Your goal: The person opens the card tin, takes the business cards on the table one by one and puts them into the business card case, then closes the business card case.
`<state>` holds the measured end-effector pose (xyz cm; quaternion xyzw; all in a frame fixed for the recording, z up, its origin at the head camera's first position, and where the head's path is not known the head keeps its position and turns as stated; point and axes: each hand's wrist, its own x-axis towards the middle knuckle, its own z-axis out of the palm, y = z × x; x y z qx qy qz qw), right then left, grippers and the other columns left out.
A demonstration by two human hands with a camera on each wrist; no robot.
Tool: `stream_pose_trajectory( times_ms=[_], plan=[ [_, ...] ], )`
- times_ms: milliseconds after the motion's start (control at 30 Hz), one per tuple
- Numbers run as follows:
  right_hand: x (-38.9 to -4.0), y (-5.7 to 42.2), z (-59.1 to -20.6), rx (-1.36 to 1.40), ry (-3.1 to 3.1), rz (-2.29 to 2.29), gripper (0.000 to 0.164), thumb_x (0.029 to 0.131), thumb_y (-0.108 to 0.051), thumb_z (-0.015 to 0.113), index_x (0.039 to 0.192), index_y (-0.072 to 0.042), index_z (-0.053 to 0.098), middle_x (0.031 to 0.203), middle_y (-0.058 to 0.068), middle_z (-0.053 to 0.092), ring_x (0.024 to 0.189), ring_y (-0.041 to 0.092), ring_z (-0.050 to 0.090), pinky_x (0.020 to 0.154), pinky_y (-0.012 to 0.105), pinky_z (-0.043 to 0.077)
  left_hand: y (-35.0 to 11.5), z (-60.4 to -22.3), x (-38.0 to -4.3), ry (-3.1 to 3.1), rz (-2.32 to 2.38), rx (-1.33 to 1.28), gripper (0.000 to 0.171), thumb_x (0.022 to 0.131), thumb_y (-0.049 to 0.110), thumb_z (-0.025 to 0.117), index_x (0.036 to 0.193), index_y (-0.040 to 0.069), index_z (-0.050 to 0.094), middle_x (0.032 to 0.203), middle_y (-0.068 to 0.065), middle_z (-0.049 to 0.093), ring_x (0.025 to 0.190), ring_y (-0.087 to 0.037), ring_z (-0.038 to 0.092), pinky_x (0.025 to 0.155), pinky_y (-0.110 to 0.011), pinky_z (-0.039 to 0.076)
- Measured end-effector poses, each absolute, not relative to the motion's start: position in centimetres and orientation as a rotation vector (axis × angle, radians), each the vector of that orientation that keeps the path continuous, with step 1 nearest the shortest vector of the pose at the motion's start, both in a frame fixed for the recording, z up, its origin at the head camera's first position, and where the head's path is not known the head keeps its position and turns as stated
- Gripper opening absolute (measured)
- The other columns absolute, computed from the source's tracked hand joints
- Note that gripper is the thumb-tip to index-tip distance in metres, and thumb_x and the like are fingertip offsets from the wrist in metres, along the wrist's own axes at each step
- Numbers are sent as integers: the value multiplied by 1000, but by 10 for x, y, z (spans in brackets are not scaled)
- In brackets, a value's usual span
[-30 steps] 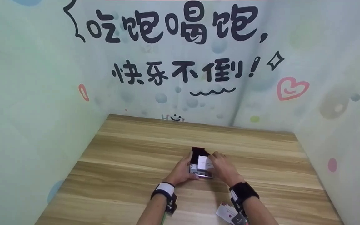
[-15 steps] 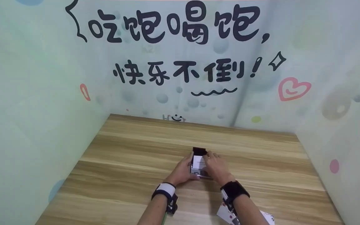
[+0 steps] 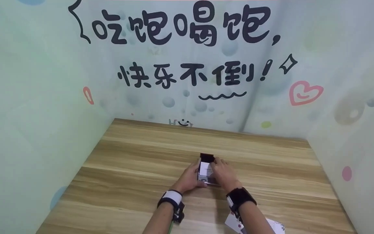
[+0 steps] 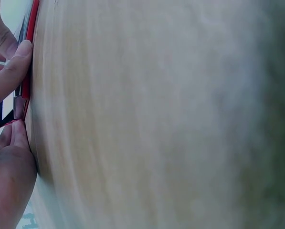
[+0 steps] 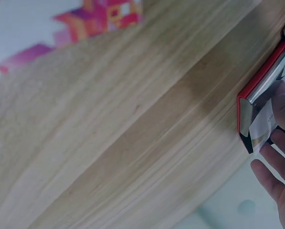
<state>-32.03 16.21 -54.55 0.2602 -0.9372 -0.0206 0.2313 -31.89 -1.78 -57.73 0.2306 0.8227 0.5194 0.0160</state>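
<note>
The left hand (image 3: 188, 179) curls round the left side of an open case (image 3: 207, 158); the right hand (image 3: 226, 175) pinches a white card (image 3: 205, 169) over it. Nearer the person than both hands, printed cards (image 3: 232, 222) lie on the wooden table (image 3: 125, 162).

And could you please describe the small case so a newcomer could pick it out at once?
On the wooden table, look near the middle, where the left hand and right hand nearly meet. Between them is the small case, open, with a white card over it. Unlike the flat cards by the right forearm, it has raised sides and a red edge.
</note>
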Motion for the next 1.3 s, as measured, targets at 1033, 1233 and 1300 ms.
stream_pose_trajectory(
  times_ms=[1033, 1233, 1300],
  plan=[
    [-314, 156, -545, 602, -2696, -101, 18, 81, -21, 78, 90, -6, 75, 103, 10, 65, 91, 28, 64, 83, 41, 57, -18, -577, -317, 2408, 1760, 809, 109, 69, -6, 85, 152, -17, 14, 158, -37, 22, 143, -47, 36, 117, -51, 37],
    [-313, 153, -547, 576, -2674, -4, 16, 78, -16, 80, 94, -14, 77, 98, 9, 66, 87, 29, 65, 74, 43, 57, -18, -576, -316, 2460, 1722, 738, 110, 70, -1, 86, 153, -13, 16, 160, -34, 21, 147, -44, 32, 121, -49, 30],
    [-313, 153, -550, 575, -2668, 36, 14, 78, -16, 80, 91, -12, 77, 97, 9, 65, 86, 29, 65, 73, 43, 56, -18, -576, -316, 2401, 1760, 743, 109, 71, -4, 84, 153, -13, 13, 160, -35, 19, 145, -44, 36, 119, -48, 34]
  ],
)
